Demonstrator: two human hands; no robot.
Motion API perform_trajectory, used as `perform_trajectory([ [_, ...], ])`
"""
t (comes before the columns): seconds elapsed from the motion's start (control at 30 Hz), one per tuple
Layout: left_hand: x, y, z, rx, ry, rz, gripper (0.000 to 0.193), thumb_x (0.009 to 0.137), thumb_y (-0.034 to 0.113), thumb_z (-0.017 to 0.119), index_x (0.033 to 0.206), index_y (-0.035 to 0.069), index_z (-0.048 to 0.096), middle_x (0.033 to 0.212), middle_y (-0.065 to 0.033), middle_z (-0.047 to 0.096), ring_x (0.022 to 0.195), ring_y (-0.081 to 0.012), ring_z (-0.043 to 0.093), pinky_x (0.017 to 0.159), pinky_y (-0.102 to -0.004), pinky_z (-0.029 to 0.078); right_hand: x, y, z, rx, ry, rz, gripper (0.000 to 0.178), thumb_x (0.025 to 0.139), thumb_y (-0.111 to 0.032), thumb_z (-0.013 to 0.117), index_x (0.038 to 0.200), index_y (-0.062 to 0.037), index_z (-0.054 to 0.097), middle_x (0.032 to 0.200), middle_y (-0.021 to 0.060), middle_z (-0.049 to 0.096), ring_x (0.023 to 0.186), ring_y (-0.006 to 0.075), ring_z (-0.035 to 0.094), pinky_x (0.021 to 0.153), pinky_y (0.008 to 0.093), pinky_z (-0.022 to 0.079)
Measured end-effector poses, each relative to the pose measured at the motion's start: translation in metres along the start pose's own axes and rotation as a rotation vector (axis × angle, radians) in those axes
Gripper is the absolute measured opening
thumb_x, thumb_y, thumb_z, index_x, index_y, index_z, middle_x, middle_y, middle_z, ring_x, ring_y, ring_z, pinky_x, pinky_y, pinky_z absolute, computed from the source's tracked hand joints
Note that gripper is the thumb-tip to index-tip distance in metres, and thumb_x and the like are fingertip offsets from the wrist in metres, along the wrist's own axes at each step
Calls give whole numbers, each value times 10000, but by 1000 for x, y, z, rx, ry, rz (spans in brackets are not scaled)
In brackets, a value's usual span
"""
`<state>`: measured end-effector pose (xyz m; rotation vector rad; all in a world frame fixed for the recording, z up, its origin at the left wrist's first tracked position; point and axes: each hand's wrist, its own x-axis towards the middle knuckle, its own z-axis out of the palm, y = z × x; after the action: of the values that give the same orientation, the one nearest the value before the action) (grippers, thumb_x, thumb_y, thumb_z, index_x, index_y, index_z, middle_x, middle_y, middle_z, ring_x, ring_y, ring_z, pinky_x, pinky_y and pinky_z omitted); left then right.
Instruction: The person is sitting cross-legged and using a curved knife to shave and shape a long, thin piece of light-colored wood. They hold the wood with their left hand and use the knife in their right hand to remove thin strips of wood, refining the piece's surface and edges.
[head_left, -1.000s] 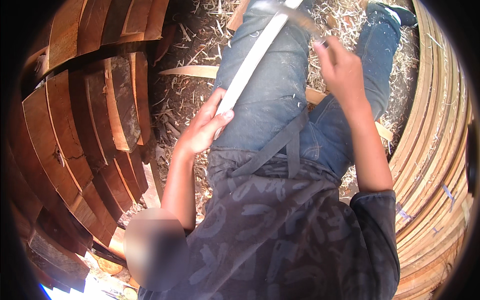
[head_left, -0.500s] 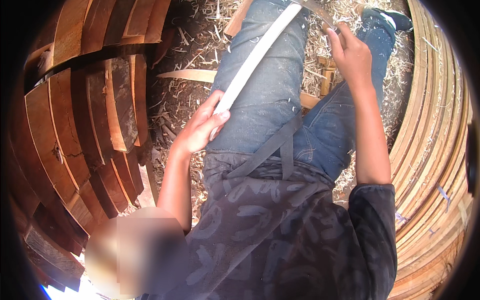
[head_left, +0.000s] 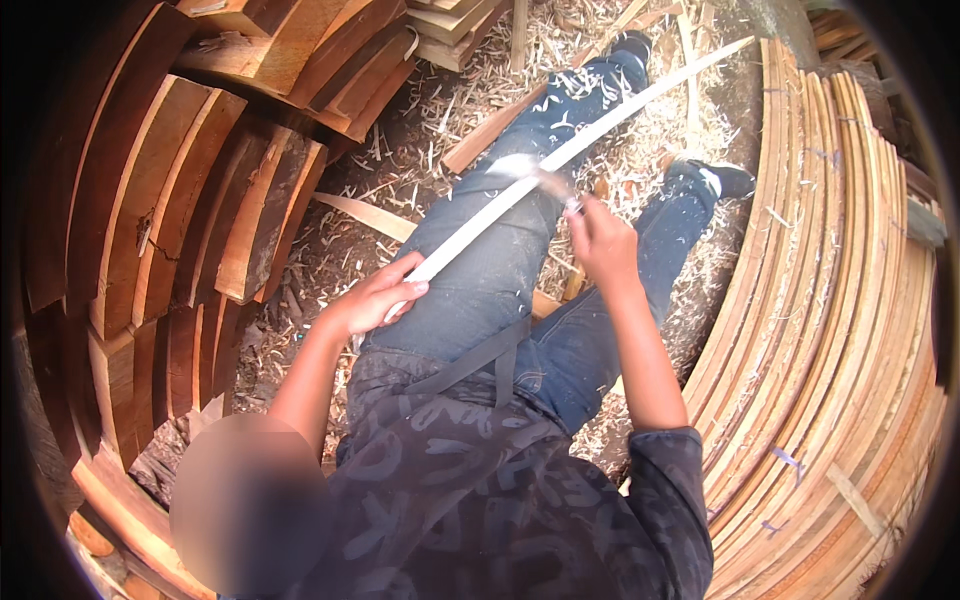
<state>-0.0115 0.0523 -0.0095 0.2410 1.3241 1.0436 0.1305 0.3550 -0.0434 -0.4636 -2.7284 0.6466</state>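
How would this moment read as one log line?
left hand: gripping pale strip by near end | right hand: holding blurred tool at strip | strip: over left trouser leg | around: wood shavings

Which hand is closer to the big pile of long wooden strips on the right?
Right. The right hand, holding a blurry tool, is left of the pile, not touching it. The left hand, gripping the near end of the white stick, is farther left.

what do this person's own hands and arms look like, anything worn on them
The left hand and right hand are ungloved, the visible forearms bare. A short, dark sleeve shows on the right; the left one is hidden.
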Motion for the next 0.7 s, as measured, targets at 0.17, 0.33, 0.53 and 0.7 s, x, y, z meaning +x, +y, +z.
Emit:
perform_trajectory([
  [0.17,2,12,1,63,-34,-25,340,923,431,536,1037,116,472,630,41,382,536,-73,375,477,-255,292,6,5,-2,1,-64,97,208,900,-239,606,969,-42,612,675,152,618,580,357,614,511,443,473],
  [0.33,2,11,-1,62,-27,-45,327,934,420,524,1035,111,486,640,35,394,548,-77,397,492,-251,311,27,41,-12,-120,106,315,197,911,-249,589,922,-53,601,572,145,583,558,342,607,503,441,461],
  [0.53,2,6,-3,22,-31,-45,305,949,411,505,1011,115,475,642,33,399,534,-80,392,487,-252,314,12,12,-10,-51,-62,-40,191,895,-217,608,936,-31,608,622,143,602,541,318,604,496,396,459],
  [0.7,6,10,-4,47,-64,-62,300,942,411,515,1023,125,470,655,33,409,536,-71,384,486,-242,308,13,31,-7,-23,-18,150,216,909,-276,581,875,-63,583,629,156,610,577,363,611,511,445,467],
])
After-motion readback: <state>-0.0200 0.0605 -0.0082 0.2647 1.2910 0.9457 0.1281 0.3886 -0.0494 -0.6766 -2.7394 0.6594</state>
